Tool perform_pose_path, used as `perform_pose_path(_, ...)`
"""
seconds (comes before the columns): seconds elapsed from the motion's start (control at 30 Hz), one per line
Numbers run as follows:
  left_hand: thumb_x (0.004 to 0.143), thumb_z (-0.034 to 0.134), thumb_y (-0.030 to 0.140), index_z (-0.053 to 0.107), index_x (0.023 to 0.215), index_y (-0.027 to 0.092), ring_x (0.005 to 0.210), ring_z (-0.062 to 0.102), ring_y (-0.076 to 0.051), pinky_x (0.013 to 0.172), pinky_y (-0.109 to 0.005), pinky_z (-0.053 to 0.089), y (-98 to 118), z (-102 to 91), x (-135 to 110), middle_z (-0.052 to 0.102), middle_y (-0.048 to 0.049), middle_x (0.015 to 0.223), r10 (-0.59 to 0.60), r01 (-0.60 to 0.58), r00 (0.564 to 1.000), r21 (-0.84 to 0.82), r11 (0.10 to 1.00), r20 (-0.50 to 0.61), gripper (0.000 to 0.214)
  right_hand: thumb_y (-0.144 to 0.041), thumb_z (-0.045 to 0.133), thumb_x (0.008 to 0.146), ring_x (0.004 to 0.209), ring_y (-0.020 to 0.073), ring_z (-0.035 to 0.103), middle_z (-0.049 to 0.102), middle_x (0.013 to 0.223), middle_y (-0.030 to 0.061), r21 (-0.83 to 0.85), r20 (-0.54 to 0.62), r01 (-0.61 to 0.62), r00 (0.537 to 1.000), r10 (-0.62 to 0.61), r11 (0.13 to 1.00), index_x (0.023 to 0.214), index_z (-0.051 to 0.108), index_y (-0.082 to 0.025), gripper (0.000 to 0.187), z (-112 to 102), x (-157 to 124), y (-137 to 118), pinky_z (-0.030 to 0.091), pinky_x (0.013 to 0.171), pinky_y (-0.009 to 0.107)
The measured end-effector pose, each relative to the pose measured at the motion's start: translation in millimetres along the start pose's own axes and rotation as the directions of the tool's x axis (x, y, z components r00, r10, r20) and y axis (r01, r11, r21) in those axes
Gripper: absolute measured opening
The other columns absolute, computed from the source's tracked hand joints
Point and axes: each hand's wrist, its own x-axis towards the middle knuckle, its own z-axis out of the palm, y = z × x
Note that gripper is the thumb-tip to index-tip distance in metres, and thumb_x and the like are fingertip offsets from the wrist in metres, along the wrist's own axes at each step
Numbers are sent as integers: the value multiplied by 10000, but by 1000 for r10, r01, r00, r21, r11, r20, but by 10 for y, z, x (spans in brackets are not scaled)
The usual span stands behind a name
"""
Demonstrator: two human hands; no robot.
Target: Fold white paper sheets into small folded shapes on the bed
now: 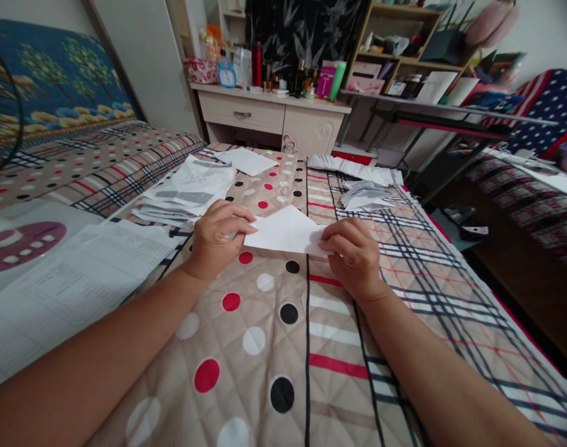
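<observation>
A folded white sheet of paper [285, 233] is stretched between my two hands, just over the patterned bedspread. Its upper edge rises to a blunt point in the middle, and its lower edge runs nearly straight. My left hand [222, 233] pinches the left end between thumb and fingers. At the right end, my right hand [353, 251] grips the paper with curled fingers. Beyond my left hand lies a stack of printed papers [190, 186]. A pile of folded papers [364, 195] rests past my right hand, with a long row of folded papers [353, 167] behind it.
A single white sheet [246, 161] lies at the bed's far end. Printed sheets [78, 292] and a plastic bag [27, 242] spread along the left. Behind the bed stands a cluttered dresser [246, 115]; a metal-framed table [441, 118] stands at the right.
</observation>
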Motion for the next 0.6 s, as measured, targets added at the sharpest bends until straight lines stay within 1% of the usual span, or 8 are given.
perform_pose_path(0.07, 723, 586, -3, 692, 673, 200, 853, 605, -181, 785, -340, 491, -52, 6, -18, 728, -28, 860, 85, -91, 990, 51, 995, 111, 234, 28, 482, 770, 816, 191, 540, 675, 844, 45, -21, 84, 1, 996, 1, 1000, 636, 547, -216, 287, 22, -7, 31, 453, 697, 331)
perform_pose_path(0.17, 723, 565, -10, 680, 681, 199, 885, 612, -198, 776, -347, 473, -80, 19, -50, 745, -15, 872, 120, -154, 954, 106, 982, 275, 241, 55, 487, 711, 938, 209, 568, 704, 980, 55, 7, 236, -21, 971, 19, 1000, 660, 554, -209, 277, 49, -32, 71, 467, 773, 335)
perform_pose_path(0.23, 723, 559, -9, 673, 695, 197, 895, 626, -208, 783, -364, 456, -76, 23, -63, 752, -5, 875, 133, -192, 921, 130, 973, 367, 237, 57, 487, 684, 949, 208, 597, 718, 981, 56, 43, 344, -55, 938, 37, 998, 688, 568, -205, 274, 59, -50, 89, 473, 794, 325)
perform_pose_path(0.3, 728, 550, -6, 666, 709, 191, 896, 642, -212, 791, -377, 446, -71, 23, -69, 754, -9, 890, 142, -218, 887, 128, 967, 438, 229, 51, 489, 658, 908, 203, 625, 726, 938, 58, 53, 415, -104, 907, 73, 993, 710, 582, -200, 273, 59, -63, 98, 476, 791, 314)
perform_pose_path(0.37, 737, 527, -9, 665, 727, 184, 912, 655, -213, 809, -384, 452, -70, 25, -76, 752, -23, 917, 144, -223, 865, 112, 968, 480, 237, 39, 496, 634, 885, 205, 640, 727, 921, 58, 46, 453, -141, 885, 105, 989, 735, 598, -198, 277, 50, -69, 99, 473, 797, 312)
perform_pose_path(0.43, 740, 504, -16, 680, 776, 178, 934, 666, -215, 836, -390, 468, -71, 32, -89, 750, -42, 954, 156, -225, 850, 78, 971, 504, 265, 18, 513, 619, 894, 216, 644, 725, 929, 60, 43, 472, -152, 874, 114, 988, 767, 618, -199, 283, 36, -68, 98, 471, 813, 318)
perform_pose_path(0.5, 755, 499, -7, 703, 878, 175, 956, 675, -217, 866, -394, 487, -65, 44, -110, 746, -61, 1005, 180, -233, 829, 36, 972, 529, 299, -6, 533, 621, 909, 226, 644, 723, 948, 63, 52, 487, -145, 868, 102, 988, 808, 639, -196, 286, 20, -65, 97, 470, 828, 327)
perform_pose_path(0.6, 825, 500, 46, 706, 1028, 193, 979, 676, -204, 893, -377, 506, -29, 69, -144, 734, -68, 1067, 196, -224, 799, -20, 974, 569, 324, -42, 568, 656, 937, 237, 641, 721, 978, 71, 73, 497, -131, 864, 77, 989, 867, 668, -191, 277, 6, -60, 104, 469, 856, 348)
